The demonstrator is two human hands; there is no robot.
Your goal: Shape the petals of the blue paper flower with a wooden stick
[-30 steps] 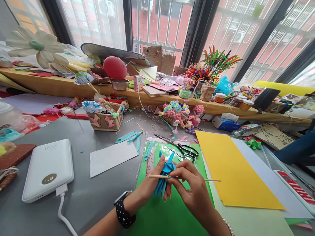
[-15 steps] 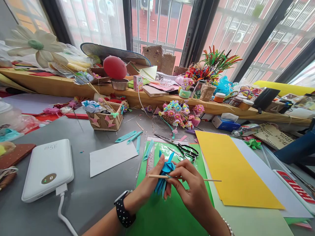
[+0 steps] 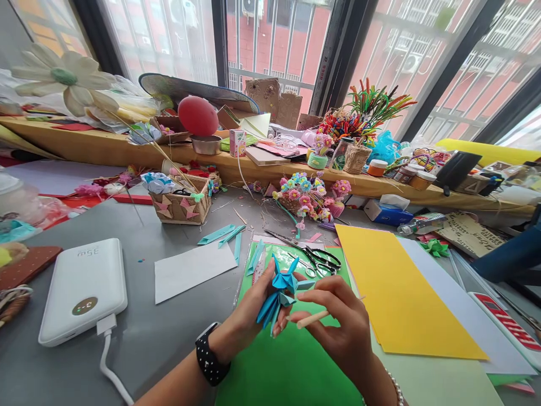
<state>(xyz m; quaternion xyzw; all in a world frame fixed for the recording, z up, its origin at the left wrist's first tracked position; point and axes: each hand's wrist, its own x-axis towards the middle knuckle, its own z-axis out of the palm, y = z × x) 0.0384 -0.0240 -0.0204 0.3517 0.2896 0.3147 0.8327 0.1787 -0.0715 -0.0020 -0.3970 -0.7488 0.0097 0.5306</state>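
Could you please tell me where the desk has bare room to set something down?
The widest open patch of the grey desk lies between the white power bank, the white paper and the left hand. A smaller one, with tiny specks, lies between the power bank and cardboard box. Along the shelf and around the scissors it is crowded.

Place: craft workspace beside barred windows [image 3: 279, 39]
Desk [image 3: 160, 330]: scissors [image 3: 311, 252], coloured paper [image 3: 406, 299], fuzzy flowers [image 3: 304, 194]
Shelf [image 3: 105, 145]: bundled pipe cleaners [image 3: 374, 110]

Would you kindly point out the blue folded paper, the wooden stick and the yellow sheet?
Blue folded paper [image 3: 283, 281], head view: its upper folds.
Wooden stick [image 3: 313, 319], head view: its exposed end.
Yellow sheet [image 3: 403, 294], head view: its middle.
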